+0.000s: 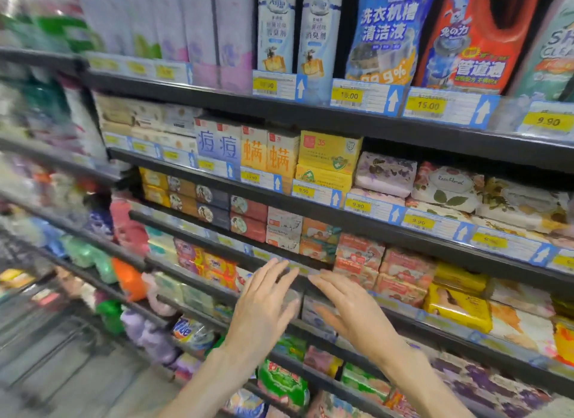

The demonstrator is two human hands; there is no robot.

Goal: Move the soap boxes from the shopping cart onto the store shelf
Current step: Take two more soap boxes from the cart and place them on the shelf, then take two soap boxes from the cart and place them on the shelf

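Both hands are raised in front of the store shelf (310,209), fingers spread, holding nothing. My left hand (264,305) and my right hand (351,312) hover side by side near the edge of a lower shelf. Stacked soap boxes (360,256) in red and pink wrap sit just beyond my fingertips, with blue and red boxes (248,215) further left. The shopping cart (40,309) shows as blurred dark wire at the lower left; I cannot make out soap boxes in it.
Yellow boxes (329,159) and floral packs (447,187) fill the shelf above. Tall bottles and pouches (388,32) stand on the top shelf. Yellow soap packs (456,305) lie to the right. Bagged goods (130,277) crowd the shelves at left.
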